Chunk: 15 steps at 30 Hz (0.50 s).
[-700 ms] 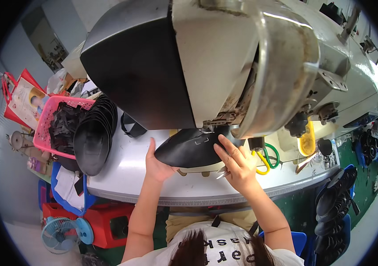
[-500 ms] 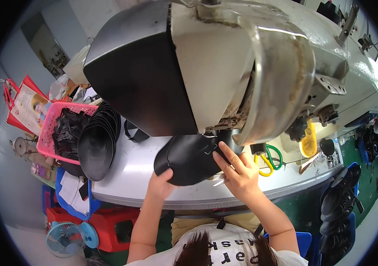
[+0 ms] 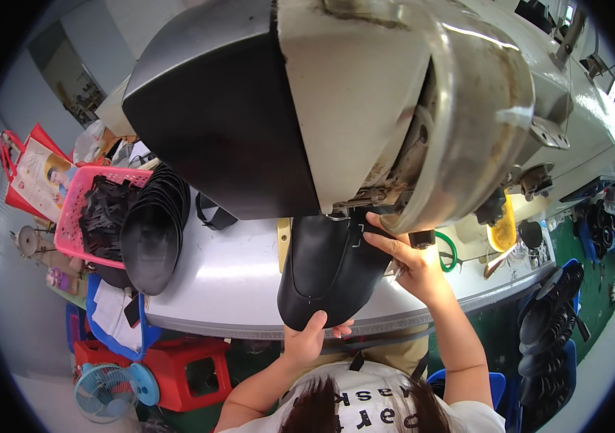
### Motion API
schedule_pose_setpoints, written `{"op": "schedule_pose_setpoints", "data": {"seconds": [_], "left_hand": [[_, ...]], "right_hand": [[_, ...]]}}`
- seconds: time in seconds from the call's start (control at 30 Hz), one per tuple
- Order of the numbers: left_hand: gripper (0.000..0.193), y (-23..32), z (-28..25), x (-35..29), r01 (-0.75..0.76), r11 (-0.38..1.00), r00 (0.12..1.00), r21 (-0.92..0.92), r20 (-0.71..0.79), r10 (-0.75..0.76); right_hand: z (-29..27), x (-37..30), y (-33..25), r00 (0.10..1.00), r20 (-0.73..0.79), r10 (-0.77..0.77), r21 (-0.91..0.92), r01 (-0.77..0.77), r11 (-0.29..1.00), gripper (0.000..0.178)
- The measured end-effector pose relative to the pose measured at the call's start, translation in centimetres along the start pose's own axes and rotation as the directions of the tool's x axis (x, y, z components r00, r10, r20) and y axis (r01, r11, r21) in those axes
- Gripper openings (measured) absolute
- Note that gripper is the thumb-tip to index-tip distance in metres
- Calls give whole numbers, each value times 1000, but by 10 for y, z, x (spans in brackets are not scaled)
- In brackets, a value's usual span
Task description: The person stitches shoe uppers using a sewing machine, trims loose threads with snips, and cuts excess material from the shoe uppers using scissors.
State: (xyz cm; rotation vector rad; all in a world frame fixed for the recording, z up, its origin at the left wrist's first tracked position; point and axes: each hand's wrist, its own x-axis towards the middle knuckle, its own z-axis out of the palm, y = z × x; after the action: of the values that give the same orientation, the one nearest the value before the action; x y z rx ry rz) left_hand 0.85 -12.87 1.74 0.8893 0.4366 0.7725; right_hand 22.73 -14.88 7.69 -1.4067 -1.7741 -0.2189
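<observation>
The black leather piece (image 3: 329, 270) has swung round under the sewing machine (image 3: 365, 108): a moment ago it lay crosswise, its long side running left to right along the front of the worktop (image 3: 228, 281), and now it points lengthwise, one end tucked beneath the machine's head and the rounded end hanging out over the worktop's near edge toward the person. The left hand (image 3: 307, 335) has followed it, dropping from the piece's left side to its near end, where the thumb lies on top and the fingers curl under the edge, so it is clamped on the leather. The right hand (image 3: 412, 260) has stayed close to the needle area; its fingers lie flat and spread on the far right part of the piece, pressing it down rather than gripping it. Judging from that turn, the seam has likely reached a bend, and the piece has been pivoted to line up a fresh stretch of edge with the needle; the needle itself is hidden behind the machine's head. To the left on the worktop a stack of black pieces (image 3: 152, 231) leans beside a pink basket (image 3: 76, 216), apparently unmoved.
</observation>
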Motion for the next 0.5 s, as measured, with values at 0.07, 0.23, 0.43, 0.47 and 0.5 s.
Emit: {"op": "schedule_pose_setpoints", "data": {"seconds": [0.07, 0.23, 0.43, 0.47, 0.5], "left_hand": [[29, -2, 5, -1, -10, 999, 1000, -50, -20, 9], [25, -4, 17, -3, -34, 983, 992, -180, -122, 12], [24, -18, 27, -3, -59, 997, 995, -41, -85, 55], [24, -19, 29, -3, -62, 997, 995, -38, -85, 59], [25, -20, 31, -3, -58, 998, 994, -18, -93, 56]], "right_hand": [[-1, 1, 0, 1000, 8, 3, -6, -3, 1000, 55], [-2, 1, -1, 1000, 11, 4, -21, -4, 1000, 53], [2, -10, 20, 968, 190, 166, 165, -198, 966, 65], [3, -13, 24, 969, 187, 163, 167, -195, 966, 65], [3, -17, 26, 947, 216, 237, 252, -289, 924, 65]]}}
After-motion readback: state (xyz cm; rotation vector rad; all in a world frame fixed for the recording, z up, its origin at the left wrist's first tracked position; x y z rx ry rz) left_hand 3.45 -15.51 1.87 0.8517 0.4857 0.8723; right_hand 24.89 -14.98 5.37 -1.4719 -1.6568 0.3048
